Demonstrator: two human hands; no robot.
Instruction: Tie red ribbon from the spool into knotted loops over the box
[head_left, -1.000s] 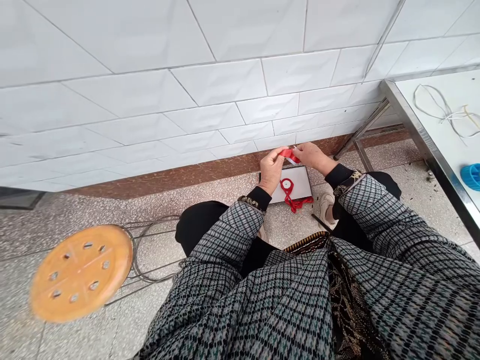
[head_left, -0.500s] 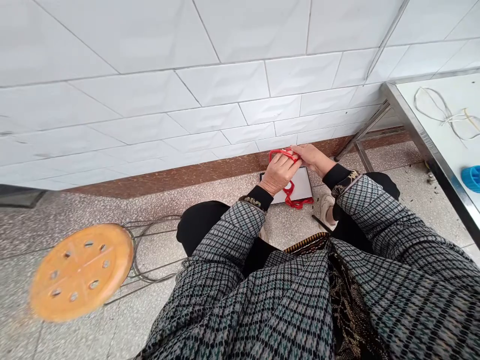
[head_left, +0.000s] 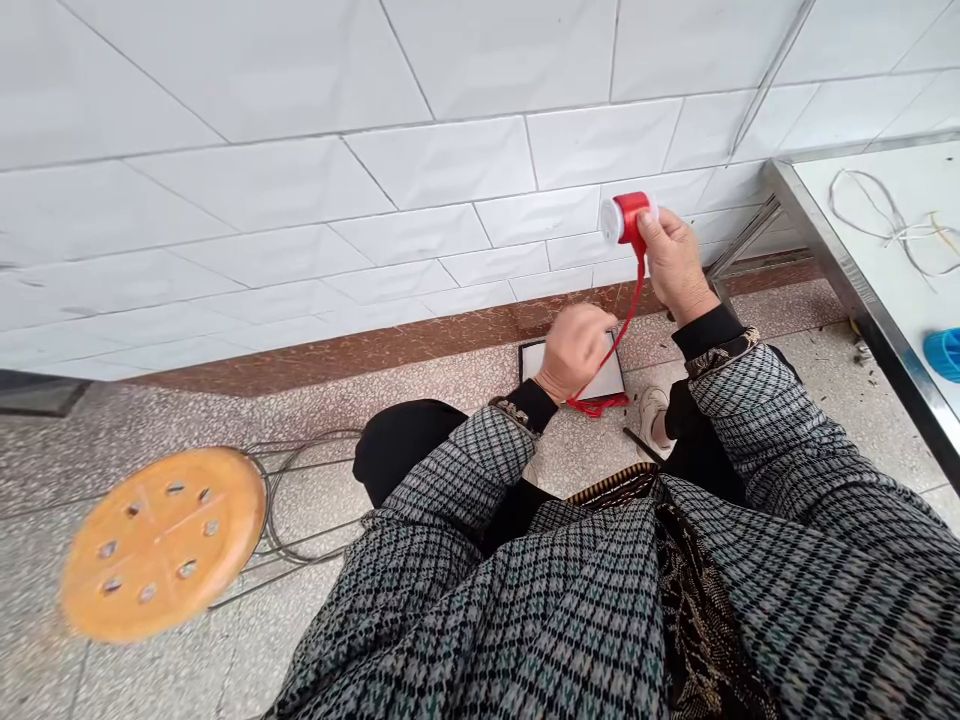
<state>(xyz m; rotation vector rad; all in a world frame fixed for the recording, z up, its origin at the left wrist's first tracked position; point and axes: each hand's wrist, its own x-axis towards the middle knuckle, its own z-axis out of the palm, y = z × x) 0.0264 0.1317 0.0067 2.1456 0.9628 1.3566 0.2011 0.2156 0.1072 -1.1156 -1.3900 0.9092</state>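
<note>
The left arm (head_left: 457,475) and right arm (head_left: 772,425) are extended forward. The right hand (head_left: 673,262) is held higher, with its thumb and fingers closed in a grip. The left hand (head_left: 576,345) (blurred here) is positioned lower, its fingers curled.

White wall tiles (head_left: 442,160), speckled floor (head_left: 262,630) and metal-framed table (head_left: 885,270) suggest a plain workroom.

Speckled floor (head_left: 165,675), bearing an orange stool (head_left: 172,530) and black-edged tray (head_left: 611,378) (red cord (head_left: 596,408) bunched at its near edge); right, table (head_left: 877,290) with pale wire (head_left: 898,237) and blue container (head_left: 945,353).
</note>
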